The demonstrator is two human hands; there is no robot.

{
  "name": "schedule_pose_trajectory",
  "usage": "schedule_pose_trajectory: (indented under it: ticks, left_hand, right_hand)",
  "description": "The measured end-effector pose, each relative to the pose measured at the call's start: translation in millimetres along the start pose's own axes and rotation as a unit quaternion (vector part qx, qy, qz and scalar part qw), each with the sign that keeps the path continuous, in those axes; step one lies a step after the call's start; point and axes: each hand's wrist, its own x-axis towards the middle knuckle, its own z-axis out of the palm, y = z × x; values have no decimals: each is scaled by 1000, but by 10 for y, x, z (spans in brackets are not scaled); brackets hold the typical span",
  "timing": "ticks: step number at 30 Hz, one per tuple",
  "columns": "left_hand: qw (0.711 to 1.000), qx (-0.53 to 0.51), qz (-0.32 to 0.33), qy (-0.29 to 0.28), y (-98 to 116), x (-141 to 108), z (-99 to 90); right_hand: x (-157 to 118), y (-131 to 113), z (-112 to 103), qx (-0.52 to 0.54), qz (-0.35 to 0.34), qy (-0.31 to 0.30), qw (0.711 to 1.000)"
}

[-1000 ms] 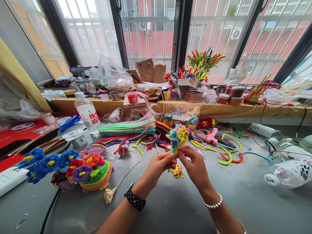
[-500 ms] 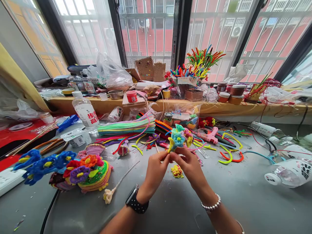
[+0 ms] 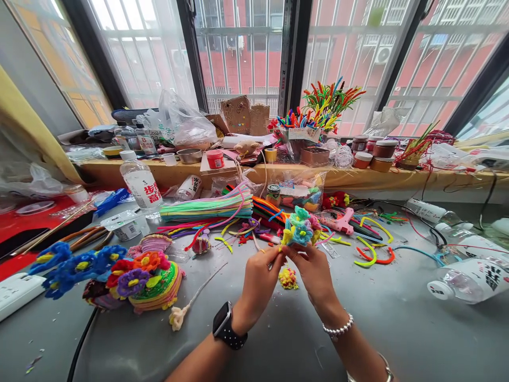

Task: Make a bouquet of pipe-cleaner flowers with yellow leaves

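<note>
With the left hand (image 3: 259,273) and right hand (image 3: 317,271) both pinched on its base, the pipe-cleaner bouquet (image 3: 301,234) rises just beyond the grip, long axis leaning away and rightward, neither hand clearly nearer.

1. A craft workspace is occupying this window corner; whether it is belonging to a home or a studio is remaining unclear.
2. A bundle of pastel fuzzy stems (image 3: 207,207) is lying across the gray table (image 3: 278,339), loose coloured pieces (image 3: 373,258) are lying around it, and a pink glue gun (image 3: 345,220) is resting to the right.
3. Blue handmade-looking flowers (image 3: 81,265) are resting on the left, near a white power strip (image 3: 18,294).
4. On the windowsill (image 3: 175,174), a container (image 3: 302,135) is holding bright stems (image 3: 334,106), with lidded jars (image 3: 384,150) standing farther right.
5. Barred windows (image 3: 266,32) are facing a pink building (image 3: 264,69).
</note>
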Motion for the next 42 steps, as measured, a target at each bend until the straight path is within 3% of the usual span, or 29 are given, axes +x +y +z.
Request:
schedule_pose_trajectory:
  ticks: [6, 9, 13, 17, 20, 24, 35, 37, 42]
  left_hand:
    - [1000, 21, 8, 0, 19, 0, -7]
    - [995, -76, -42, -39, 53, 30, -62]
    - [954, -244, -117, -126, 104, 66, -126]
    - [921, -318, -147, -171, 126, 60, -136]
    - [910, -340, -143, -190, 120, 45, -134]
    - [895, -368, -152, -200, 95, 31, -126]
    - [879, -405, -201, -150, 75, 45, -92]
    - [850, -448, -222, -168, 81, 53, -109]
    - [715, -595, -264, -255, 105, 69, -194]
  right_hand:
    - [5, -12, -11, -19, 1, 9, 1000]
    - [31, -72, -62, 24, 15, -55, 998]
    - [54, -131, -114, 110, 34, -130, 985]
    - [27, -140, -116, 210, 84, -235, 945]
    - [12, -141, -123, 259, 94, -269, 923]
    - [31, -127, -146, 258, 79, -269, 924]
    - [37, -155, -135, 114, 22, -174, 978]
    - [48, -132, -141, 118, 14, -184, 976]
    - [43, -130, -162, 108, -47, -181, 976]
